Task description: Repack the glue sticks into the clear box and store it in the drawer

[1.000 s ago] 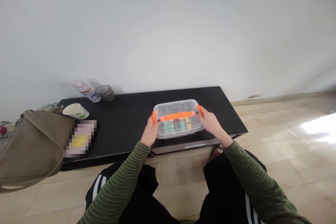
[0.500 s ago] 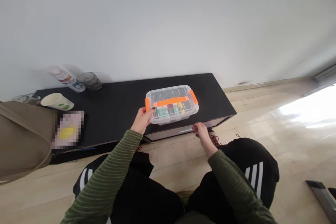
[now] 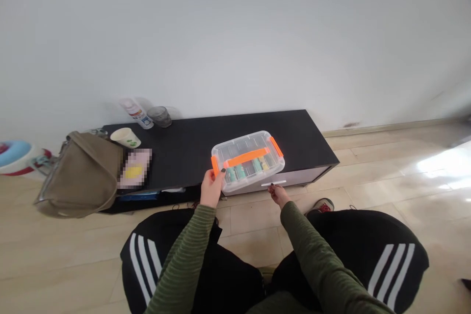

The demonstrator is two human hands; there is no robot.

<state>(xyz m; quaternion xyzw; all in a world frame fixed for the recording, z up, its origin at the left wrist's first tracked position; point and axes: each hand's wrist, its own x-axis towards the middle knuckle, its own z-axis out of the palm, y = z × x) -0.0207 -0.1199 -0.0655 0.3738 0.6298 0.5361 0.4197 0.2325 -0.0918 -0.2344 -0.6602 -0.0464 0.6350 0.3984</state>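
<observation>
A clear plastic storage box [image 3: 246, 143] with an orange carry handle and orange side latches is at the front of the black cabinet, its near side past the front edge. Through its lid show several green-labelled containers and a yellow one. My left hand [image 3: 212, 187] grips the box's left end, thumb on the lid beside the orange latch. Below the box's right part is a drawer [image 3: 301, 175] with a light front and a pale bar handle [image 3: 279, 182]. My right hand [image 3: 279, 195] has its fingers curled at that handle; the fingertips are partly hidden.
On the black cabinet top [image 3: 191, 140] at left are a spray can [image 3: 137, 114], a dark glass [image 3: 160, 116], a paper cup [image 3: 126, 137] and a blurred pink packet [image 3: 136, 169]. A brown bag [image 3: 84, 176] hangs over the left end. My knees flank the drawer.
My right hand has moved in to the drawer handle. The box, in my left hand, has shifted nearer me and tilted. The view has turned left, showing more of the bag.
</observation>
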